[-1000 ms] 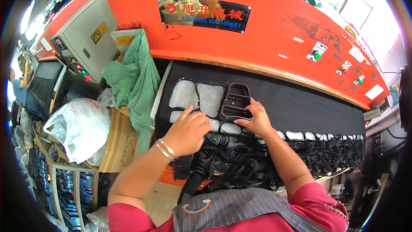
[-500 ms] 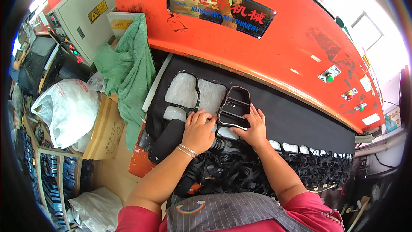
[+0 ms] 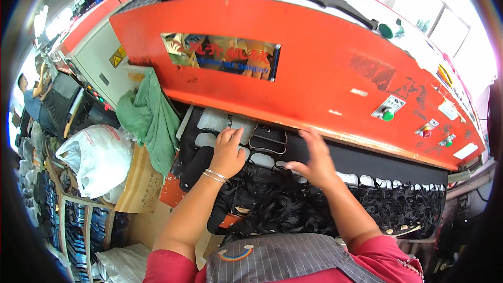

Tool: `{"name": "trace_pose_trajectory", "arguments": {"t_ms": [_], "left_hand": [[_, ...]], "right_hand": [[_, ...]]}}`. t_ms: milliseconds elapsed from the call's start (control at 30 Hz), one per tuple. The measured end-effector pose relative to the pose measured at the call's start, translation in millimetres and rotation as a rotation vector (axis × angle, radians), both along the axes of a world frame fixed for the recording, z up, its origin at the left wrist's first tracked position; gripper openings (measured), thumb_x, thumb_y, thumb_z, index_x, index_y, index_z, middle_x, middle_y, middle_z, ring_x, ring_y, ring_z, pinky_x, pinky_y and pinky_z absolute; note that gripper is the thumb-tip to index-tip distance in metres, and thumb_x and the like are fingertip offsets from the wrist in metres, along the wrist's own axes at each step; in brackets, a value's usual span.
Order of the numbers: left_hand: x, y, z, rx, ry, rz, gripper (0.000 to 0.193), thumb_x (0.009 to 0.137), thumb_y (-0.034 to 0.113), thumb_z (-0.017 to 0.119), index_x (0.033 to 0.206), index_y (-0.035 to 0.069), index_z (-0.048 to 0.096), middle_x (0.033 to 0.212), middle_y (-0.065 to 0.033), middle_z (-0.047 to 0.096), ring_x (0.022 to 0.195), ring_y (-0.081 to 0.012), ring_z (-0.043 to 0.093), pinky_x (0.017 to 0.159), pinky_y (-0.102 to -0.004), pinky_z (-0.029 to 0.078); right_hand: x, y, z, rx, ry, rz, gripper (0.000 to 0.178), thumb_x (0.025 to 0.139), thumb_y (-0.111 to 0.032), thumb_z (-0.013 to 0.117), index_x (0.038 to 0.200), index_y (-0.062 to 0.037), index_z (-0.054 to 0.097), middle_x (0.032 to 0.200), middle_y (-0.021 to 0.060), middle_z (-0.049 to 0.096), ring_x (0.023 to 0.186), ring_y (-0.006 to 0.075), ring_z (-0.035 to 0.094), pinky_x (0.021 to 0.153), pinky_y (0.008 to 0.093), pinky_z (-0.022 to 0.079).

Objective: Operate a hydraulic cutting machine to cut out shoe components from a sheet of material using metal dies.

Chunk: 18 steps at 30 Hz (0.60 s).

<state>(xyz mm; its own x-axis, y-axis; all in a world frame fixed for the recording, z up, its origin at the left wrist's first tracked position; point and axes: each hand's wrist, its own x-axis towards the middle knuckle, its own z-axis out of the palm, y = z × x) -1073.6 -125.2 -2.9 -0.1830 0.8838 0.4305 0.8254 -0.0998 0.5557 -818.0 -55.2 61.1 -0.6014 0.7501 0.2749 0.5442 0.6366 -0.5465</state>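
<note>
Well, white plastic bag (image 3: 97, 160) sits far left of left hand (image 3: 227, 153), beside brown carton (image 3: 139, 186); what's in bag is hard to tell. Below bag, wooden rack (image 3: 88, 203) holds blue pieces (image 3: 78, 246); rack cut off at dark rim. Black frame (image 3: 269, 151) lies between hands, just past them. Left hand loose, grips nothing, hides bits of pale shapes (image 3: 214, 120); can't tell if fingertips touch. Right hand (image 3: 317, 158) empty, fingers spread, blurry. Black strips (image 3: 293, 207) heap between forearms.

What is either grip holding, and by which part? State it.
Nothing visibly: the right grip is open, apart from the dark frame; the left grip shows nothing held.
</note>
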Motion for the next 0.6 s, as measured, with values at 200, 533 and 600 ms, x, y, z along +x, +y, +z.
{"name": "trace_pose_trajectory", "arguments": {"t_ms": [200, 533, 600], "left_hand": [[118, 66, 51, -0.032, -0.250, -0.466, 0.024, 0.081, 0.009, 0.058, 0.104, 0.003, 0.063, 0.097, -0.0154, 0.061, 0.093, -0.0321, 0.059, 0.084, -0.0385, 0.047], [285, 179, 157, 0.120, -0.019, -0.684, 0.029, 0.085, 0.024, 0.052, 0.066, 0.004, 0.062, 0.060, -0.0180, 0.058, 0.058, -0.0377, 0.060, 0.053, -0.0449, 0.050], [280, 177, 155, 0.120, -0.063, -0.657, 0.029, 0.085, 0.024, 0.052, 0.067, 0.004, 0.062, 0.059, -0.0183, 0.057, 0.058, -0.0381, 0.059, 0.054, -0.0458, 0.049]], "right_hand": [[178, 42, 17, 0.540, 0.484, -0.484, 0.052, 0.087, -0.018, 0.058, 0.133, -0.0034, 0.042, 0.144, 0.0178, 0.034, 0.136, 0.0295, 0.028, 0.111, 0.0425, 0.021], [522, 205, 68, 0.989, 0.312, -1.455, 0.071, 0.096, -0.051, 0.030, 0.137, 0.0076, 0.033, 0.142, 0.0261, 0.033, 0.133, 0.0378, 0.027, 0.110, 0.0438, 0.021], [500, 213, 66, 0.875, 0.428, -1.436, 0.072, 0.096, -0.052, 0.030, 0.137, 0.0078, 0.032, 0.143, 0.0264, 0.031, 0.134, 0.0380, 0.025, 0.110, 0.0435, 0.020]]}}
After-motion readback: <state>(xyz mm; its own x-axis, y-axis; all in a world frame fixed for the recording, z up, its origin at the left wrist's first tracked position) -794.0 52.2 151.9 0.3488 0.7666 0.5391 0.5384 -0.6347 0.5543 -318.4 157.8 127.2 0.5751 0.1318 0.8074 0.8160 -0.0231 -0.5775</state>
